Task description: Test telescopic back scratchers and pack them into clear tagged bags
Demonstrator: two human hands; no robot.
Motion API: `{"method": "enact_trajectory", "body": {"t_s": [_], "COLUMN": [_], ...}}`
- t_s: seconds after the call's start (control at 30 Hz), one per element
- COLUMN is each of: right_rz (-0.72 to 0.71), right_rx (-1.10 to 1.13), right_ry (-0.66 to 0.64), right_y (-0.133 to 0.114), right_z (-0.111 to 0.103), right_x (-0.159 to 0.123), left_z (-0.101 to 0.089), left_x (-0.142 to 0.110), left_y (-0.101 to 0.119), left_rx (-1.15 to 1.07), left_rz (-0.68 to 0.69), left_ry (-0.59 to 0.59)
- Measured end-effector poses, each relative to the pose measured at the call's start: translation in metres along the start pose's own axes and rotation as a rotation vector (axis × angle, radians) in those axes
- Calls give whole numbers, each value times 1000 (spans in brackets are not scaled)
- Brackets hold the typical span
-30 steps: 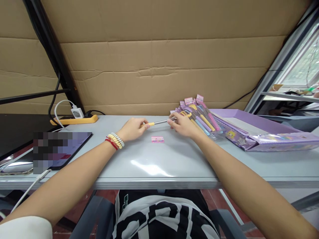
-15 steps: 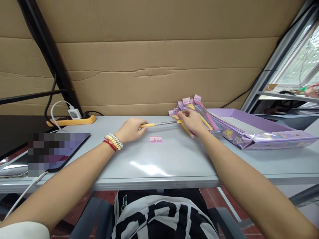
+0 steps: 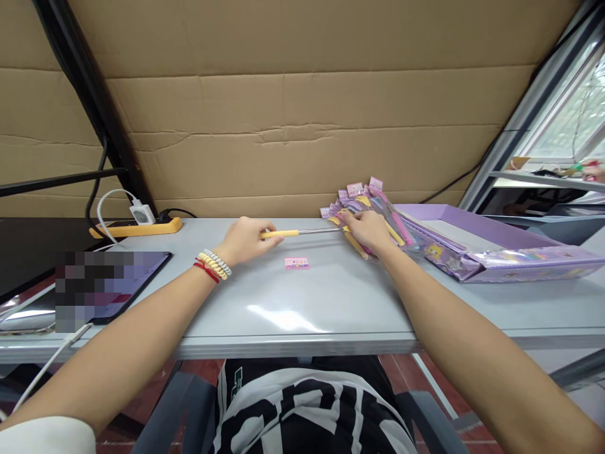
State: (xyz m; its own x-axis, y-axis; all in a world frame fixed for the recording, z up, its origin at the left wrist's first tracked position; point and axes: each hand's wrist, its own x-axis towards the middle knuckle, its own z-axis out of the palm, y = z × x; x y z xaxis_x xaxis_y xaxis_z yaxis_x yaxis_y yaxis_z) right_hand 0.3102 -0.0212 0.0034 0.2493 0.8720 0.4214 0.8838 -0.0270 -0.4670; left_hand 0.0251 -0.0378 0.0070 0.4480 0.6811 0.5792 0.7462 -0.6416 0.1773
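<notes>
A telescopic stick with a yellow handle and a thin metal rod point(image 3: 320, 231) stretches level between my hands, above the grey table. My left hand point(image 3: 246, 241) pinches the handle with thumb and fingers. At the rod's other end, my right hand point(image 3: 366, 231) has its fingers closed on the yellow tip, which they largely cover. Beneath and behind my right hand lies a heap of plastic-wrapped sticks point(image 3: 394, 221), yellow, pink and blue, with pink header cards. A small pink label card point(image 3: 297, 263) lies flat on the table below the rod.
A purple open box point(image 3: 524, 272) stands on the right. On the left are a tablet point(image 3: 135, 284), a yellow power strip point(image 3: 161, 228) with a white charger point(image 3: 142, 213), and cables. A cardboard wall point(image 3: 293, 101) closes off the back; the table's front edge point(image 3: 297, 347) is near my lap.
My left hand has shifted slightly left, and more of the yellow handle shows. My right hand stays at the tip, moved barely to the right. The card and heap lie as before.
</notes>
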Motion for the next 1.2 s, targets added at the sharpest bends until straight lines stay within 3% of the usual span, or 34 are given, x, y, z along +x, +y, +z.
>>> {"method": "enact_trajectory", "body": {"t_s": [0.17,0.4,0.53,0.7,0.93,1.07,1.2], "right_rz": [7,37,35,-2,-47,-101,-112], "right_rx": [-17,-54,-97,-97,-57,-49,-53], "right_ry": [3,-53,9,48,138,159,139], "right_y": [6,6,-5,-21,-39,-40,-37], "right_z": [0,2,0,2,-7,-9,-7], "right_x": [2,2,-4,-13,-28,-30,-27], "left_z": [-3,2,5,5,7,7,4], "left_x": [-5,-10,-10,-10,-5,-3,-6], "left_y": [9,17,18,23,25,22,26], "left_rx": [-153,-225,-254,-396,-1004,-1004,-742], "left_rz": [217,281,210,84,-408,-376,-296], "left_ry": [-191,-146,-102,-135,-229,-345,-258]}}
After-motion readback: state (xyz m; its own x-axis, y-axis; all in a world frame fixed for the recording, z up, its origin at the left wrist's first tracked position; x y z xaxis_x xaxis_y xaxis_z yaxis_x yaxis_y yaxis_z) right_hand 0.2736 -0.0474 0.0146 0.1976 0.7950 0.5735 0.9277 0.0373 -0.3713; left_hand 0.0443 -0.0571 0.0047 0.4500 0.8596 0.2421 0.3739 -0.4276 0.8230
